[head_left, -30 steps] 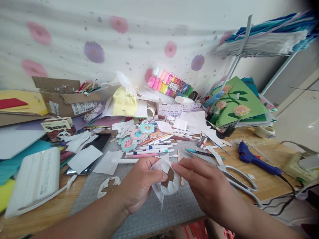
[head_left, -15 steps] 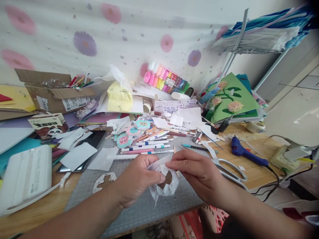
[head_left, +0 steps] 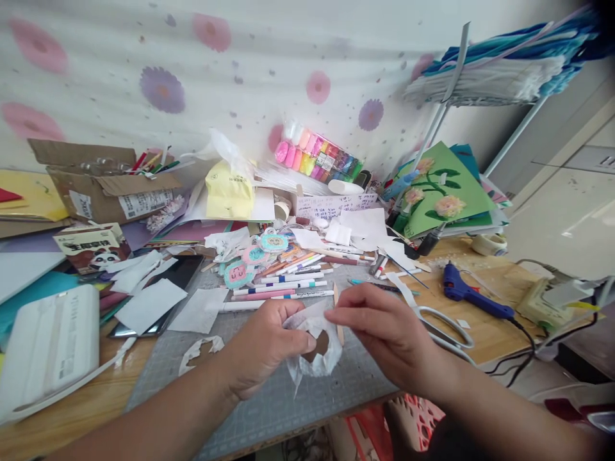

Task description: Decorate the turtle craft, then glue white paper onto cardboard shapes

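Observation:
My left hand (head_left: 264, 339) is closed on a white tissue-paper piece (head_left: 327, 362), its thumb laid over the front. Ragged paper edges surround a brown, cardboard-like patch (head_left: 319, 346) in the middle, and a torn strip hangs below. On the paper's upper right edge, the fingertips of my right hand (head_left: 389, 333) are pinched together. Just behind, a thin wooden stick (head_left: 340, 333) lies on the grey cutting mat (head_left: 240, 416). To the left of my left wrist rests another torn paper ring (head_left: 187, 362), beneath a white paper square (head_left: 199, 310).
Scissors (head_left: 446, 333) lie right of my right hand, with a blue glue gun (head_left: 473, 294) and its cable beyond. Several markers (head_left: 288, 285) and decorated badges (head_left: 237, 274) crowd the back. A white device (head_left: 52, 346) with a cable stands at left.
My right fingertips have shifted slightly right along the paper's edge, and more of the wooden stick shows. My left hand keeps its hold on the paper piece. The view has moved slightly.

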`<state>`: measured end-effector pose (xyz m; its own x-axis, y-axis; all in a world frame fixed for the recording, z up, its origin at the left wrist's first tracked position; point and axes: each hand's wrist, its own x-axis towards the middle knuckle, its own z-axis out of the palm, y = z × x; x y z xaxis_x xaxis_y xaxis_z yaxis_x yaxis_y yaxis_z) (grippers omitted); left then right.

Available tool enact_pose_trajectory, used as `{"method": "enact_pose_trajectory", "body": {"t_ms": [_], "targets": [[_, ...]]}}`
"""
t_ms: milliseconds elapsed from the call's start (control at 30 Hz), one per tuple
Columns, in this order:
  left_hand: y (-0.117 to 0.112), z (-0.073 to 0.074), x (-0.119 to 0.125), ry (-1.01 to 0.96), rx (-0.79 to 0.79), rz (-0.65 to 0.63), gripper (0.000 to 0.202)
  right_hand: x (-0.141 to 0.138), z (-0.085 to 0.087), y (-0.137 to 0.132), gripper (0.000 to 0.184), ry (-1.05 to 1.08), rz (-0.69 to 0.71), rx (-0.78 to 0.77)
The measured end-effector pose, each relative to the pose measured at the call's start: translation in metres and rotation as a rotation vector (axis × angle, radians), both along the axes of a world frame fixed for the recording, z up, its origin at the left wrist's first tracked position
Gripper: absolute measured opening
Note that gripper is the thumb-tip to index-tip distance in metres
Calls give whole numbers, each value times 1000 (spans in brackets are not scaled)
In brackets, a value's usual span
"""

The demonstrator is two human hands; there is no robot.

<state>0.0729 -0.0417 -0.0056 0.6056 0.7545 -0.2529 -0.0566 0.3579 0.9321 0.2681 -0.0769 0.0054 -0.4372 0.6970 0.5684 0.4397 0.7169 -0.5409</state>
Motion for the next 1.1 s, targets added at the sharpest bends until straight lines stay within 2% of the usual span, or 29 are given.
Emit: {"method": "enact_pose_trajectory", "body": {"t_ms": [100, 200, 267, 367, 467, 633, 733, 833, 933, 1033, 1100], "targets": [[1, -1, -1, 25, 34, 12, 12, -3, 3, 1, 36, -35, 6, -39], [2, 0, -1, 63, 91, 50, 9, 3, 3, 5, 20, 106, -159, -53], [4, 3, -1, 85, 104, 100, 8, 13, 1, 8, 13, 189, -286, -149], [7, 6, -1, 71, 91, 191, 15, 32, -2, 14, 21, 235, -416, -314], [14, 1, -2, 30, 72, 220, 28, 48, -1, 21, 21, 177, -476, -312], [29, -15, -6, -3, 44, 296, 38, 62, 6, 36, 14, -33, -389, -226], [31, -18, -6, -8, 15, 311, 39, 67, 10, 48, 13, -70, -374, -339], [30, -15, -7, -2, -16, 311, 36, 68, 13, 59, 17, -59, -372, -424], [28, -8, -6, 0, -21, 328, 33, 62, 18, 65, 17, -107, -378, -326], [26, 0, -6, 14, -3, 362, 26, 47, 21, 67, 14, -93, -273, -317], [26, 4, -6, 37, 38, 367, 18, 35, 20, 67, 12, -22, -156, -433]]}}
